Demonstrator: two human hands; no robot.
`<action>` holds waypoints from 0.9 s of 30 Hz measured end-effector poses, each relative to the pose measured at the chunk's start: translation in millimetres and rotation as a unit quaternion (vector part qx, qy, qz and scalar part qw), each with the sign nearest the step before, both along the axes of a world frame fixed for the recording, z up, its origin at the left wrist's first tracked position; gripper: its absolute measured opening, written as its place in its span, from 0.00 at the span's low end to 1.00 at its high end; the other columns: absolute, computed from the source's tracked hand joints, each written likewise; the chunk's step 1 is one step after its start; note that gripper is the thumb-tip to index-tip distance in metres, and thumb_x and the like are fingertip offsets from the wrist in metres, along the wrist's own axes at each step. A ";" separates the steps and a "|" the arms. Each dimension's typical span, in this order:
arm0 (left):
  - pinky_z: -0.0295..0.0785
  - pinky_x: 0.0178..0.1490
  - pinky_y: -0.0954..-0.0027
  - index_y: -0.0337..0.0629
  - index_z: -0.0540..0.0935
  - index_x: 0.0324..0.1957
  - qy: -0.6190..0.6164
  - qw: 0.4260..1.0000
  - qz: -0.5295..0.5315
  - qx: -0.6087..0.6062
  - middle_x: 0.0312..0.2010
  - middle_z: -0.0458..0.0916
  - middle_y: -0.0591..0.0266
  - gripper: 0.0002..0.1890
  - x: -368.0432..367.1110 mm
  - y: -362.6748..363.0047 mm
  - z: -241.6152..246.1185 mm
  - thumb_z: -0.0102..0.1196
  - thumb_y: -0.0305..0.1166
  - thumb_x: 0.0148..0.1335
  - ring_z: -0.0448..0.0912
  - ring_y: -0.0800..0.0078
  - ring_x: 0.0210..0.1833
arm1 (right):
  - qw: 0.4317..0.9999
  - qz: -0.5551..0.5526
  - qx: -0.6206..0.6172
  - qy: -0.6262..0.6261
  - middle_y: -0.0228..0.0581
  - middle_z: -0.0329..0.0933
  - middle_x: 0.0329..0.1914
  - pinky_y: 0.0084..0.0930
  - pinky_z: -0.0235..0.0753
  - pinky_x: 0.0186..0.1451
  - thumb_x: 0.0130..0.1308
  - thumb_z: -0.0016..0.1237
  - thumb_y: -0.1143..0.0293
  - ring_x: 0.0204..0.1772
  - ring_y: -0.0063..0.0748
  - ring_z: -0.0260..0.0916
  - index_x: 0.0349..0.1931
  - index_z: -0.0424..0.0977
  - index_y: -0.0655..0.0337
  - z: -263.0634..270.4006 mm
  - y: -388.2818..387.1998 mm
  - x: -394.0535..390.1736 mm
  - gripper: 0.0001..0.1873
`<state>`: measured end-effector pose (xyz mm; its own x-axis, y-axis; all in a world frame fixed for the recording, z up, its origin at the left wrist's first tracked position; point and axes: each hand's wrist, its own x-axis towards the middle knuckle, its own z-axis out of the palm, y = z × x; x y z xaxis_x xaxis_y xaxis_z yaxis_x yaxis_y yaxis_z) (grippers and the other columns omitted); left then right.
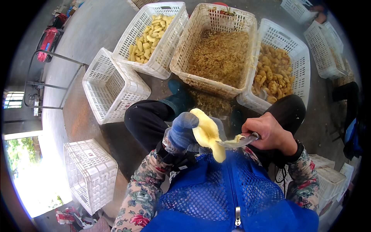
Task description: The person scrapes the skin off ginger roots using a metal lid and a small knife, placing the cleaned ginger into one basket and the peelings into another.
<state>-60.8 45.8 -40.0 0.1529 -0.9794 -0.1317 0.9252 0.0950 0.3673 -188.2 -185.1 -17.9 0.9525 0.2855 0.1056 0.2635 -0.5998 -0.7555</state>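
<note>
My left hand (pixel 185 132), in a blue knit glove, grips a peeled pale-yellow ginger root (pixel 206 130) in front of my chest. My right hand (pixel 268 132) is bare and closed around the handle of a knife (pixel 242 142) with a curved metal blade. The blade's tip touches the lower part of the root, and a bit of peel (pixel 238 138) clings to the blade. Before me stands a white plastic crate (pixel 181 65) with a heap of peelings (pixel 221 55). Unpeeled ginger (pixel 272 72) lies in the crate on its right, peeled ginger (pixel 149 40) in the one on its left.
An empty white crate (pixel 132 90) lies tipped by my left knee; another crate (pixel 94 165) stands farther back on the left. A metal frame (pixel 55 53) is at the far left. Peelings litter the floor (pixel 213 103) by my boots (pixel 179 97). More crates (pixel 324 49) stand right.
</note>
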 end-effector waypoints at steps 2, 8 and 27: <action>0.75 0.36 0.61 0.22 0.78 0.34 -0.035 0.998 -0.005 0.052 0.32 0.79 0.42 0.31 -2.8 -1.5 11.8 0.55 0.51 0.47 0.79 0.55 0.33 | 1.000 0.003 -0.006 -0.006 0.32 0.74 0.21 0.29 0.71 0.24 0.46 0.58 0.71 0.23 0.38 0.73 0.26 0.72 0.55 -0.6 1.3 -0.3 0.08; 0.79 0.36 0.64 0.23 0.78 0.38 -0.019 0.996 -0.052 0.065 0.34 0.80 0.43 0.28 4.1 12.8 -8.0 0.56 0.46 0.47 0.81 0.55 0.35 | 0.995 -0.030 -0.080 -0.059 0.34 0.70 0.19 0.32 0.68 0.22 0.49 0.56 0.71 0.21 0.39 0.71 0.24 0.70 0.56 -2.6 8.9 1.7 0.07; 0.72 0.32 0.70 0.25 0.77 0.35 -0.107 0.990 0.021 0.094 0.32 0.79 0.47 0.35 -7.5 -2.1 22.9 0.58 0.56 0.45 0.78 0.63 0.30 | 0.990 -0.088 0.106 0.033 0.38 0.73 0.23 0.21 0.69 0.30 0.55 0.54 0.79 0.26 0.30 0.73 0.29 0.72 0.63 8.8 -4.1 2.8 0.05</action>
<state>-68.3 43.7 -17.1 0.2366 -0.9328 -0.2717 0.8216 0.0428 0.5685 -185.4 -189.3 -9.1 0.9923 0.0932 0.0819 0.1158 -0.4581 -0.8813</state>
